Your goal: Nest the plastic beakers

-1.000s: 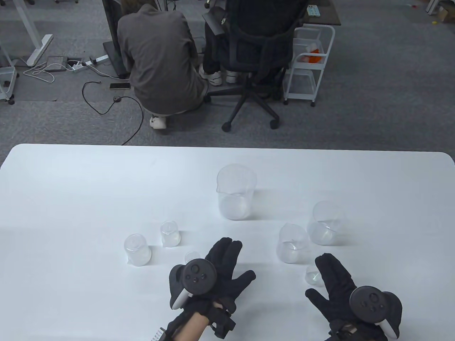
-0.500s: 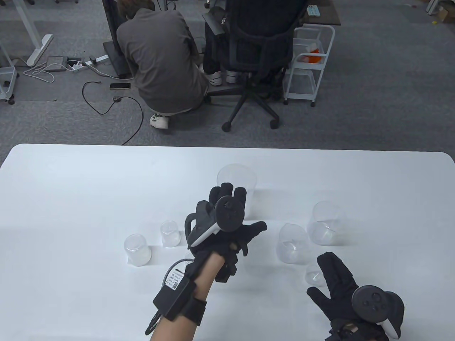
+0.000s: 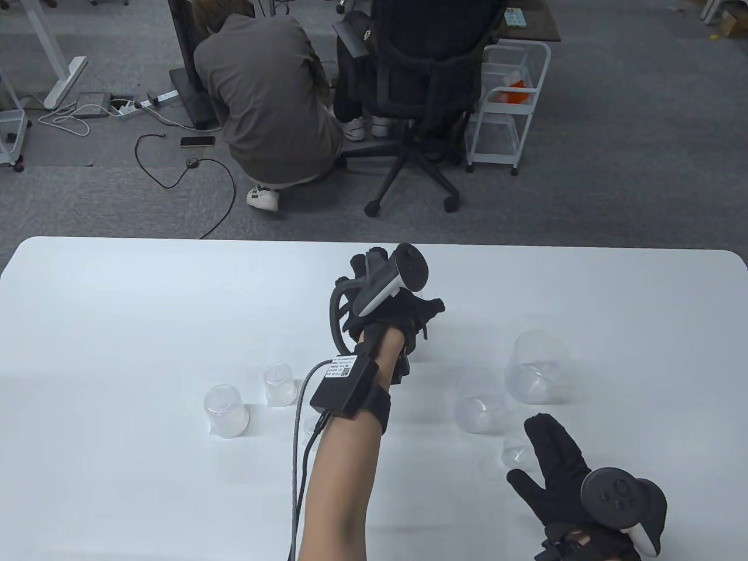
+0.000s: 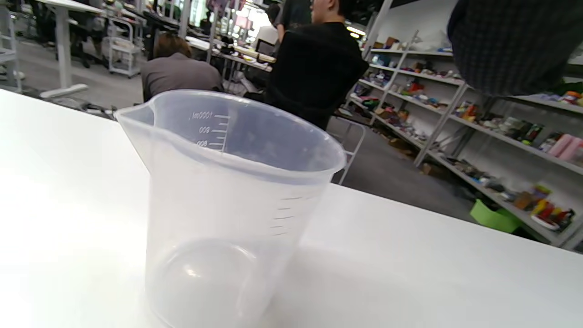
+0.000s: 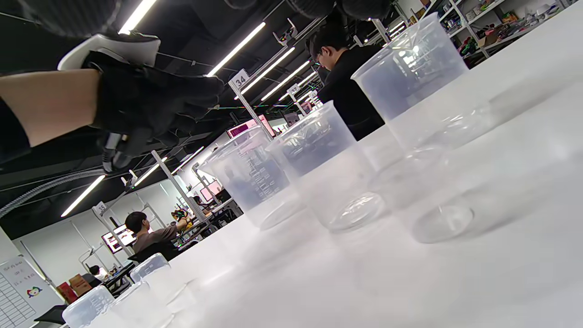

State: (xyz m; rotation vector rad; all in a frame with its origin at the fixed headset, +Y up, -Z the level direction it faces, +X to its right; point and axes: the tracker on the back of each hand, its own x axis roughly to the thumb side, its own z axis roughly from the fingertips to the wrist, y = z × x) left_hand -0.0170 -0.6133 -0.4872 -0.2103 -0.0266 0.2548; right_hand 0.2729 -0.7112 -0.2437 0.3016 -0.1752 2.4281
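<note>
White table (image 3: 117, 304) carrying clear plastic beakers: the largest beaker (image 4: 227, 205) stands upright far centre, two medium beakers (image 3: 537, 368) (image 3: 480, 403) sit right, a tiny one (image 3: 515, 451) just near them. On the left, an upturned beaker (image 3: 225, 411) and a small upright one (image 3: 279, 384) stand side by side

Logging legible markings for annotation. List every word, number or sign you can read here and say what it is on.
"1000ml": top graduation on the large beaker, left wrist view.
Smaller graduation numbers beneath it: too blurred to read surely.
"34": white hanging sign in the background, right wrist view.
White label on the black box strapped to the left forearm: print and codes too small to read.
Graduations on the middle beaker: illegible.
</note>
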